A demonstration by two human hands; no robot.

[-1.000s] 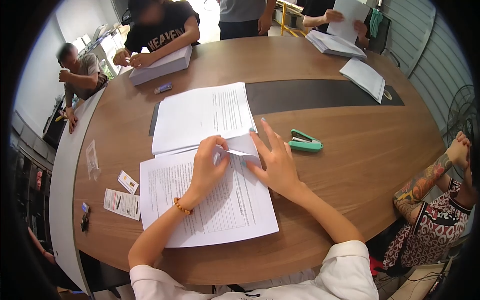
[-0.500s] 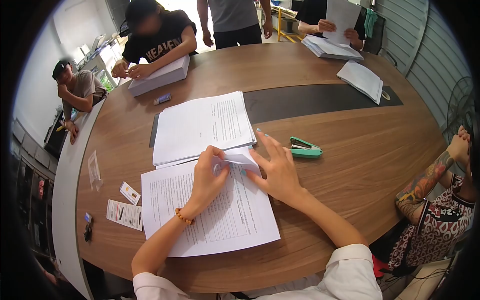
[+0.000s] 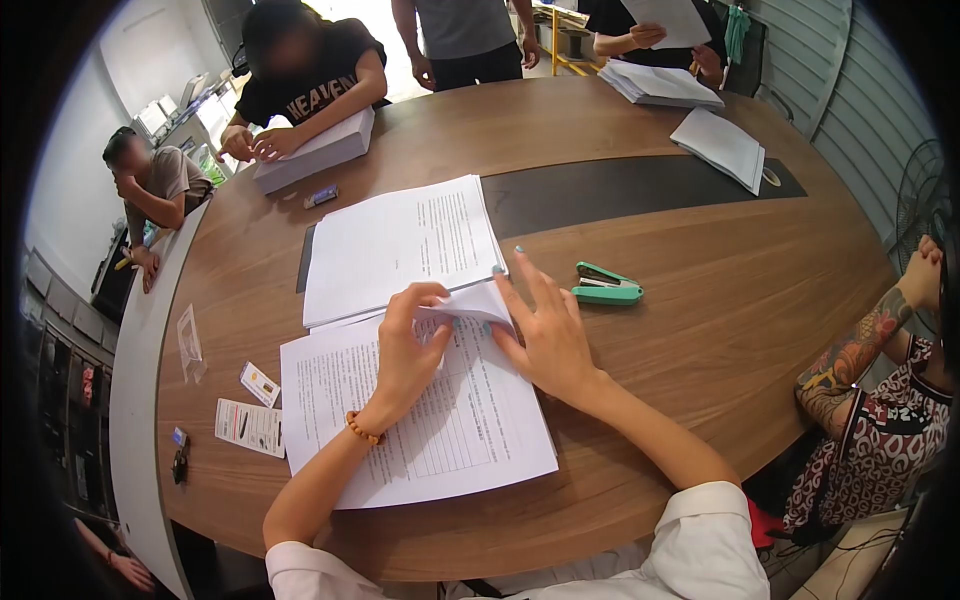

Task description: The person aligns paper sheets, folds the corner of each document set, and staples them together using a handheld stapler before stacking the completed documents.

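Papers (image 3: 470, 470) near table edge (image 3: 400, 572), stapler (image 3: 608, 292) apart

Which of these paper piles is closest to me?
The one with the printed grid, beneath your left hand, with your right hand at its far corner. The next pile lies beyond it.

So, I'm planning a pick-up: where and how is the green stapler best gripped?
Probably pinch the green stapler across its joined end, coming from above and the right. Its two arms meet there but gape apart toward the right hand, and bare tabletop beyond the joined end leaves room for fingers.
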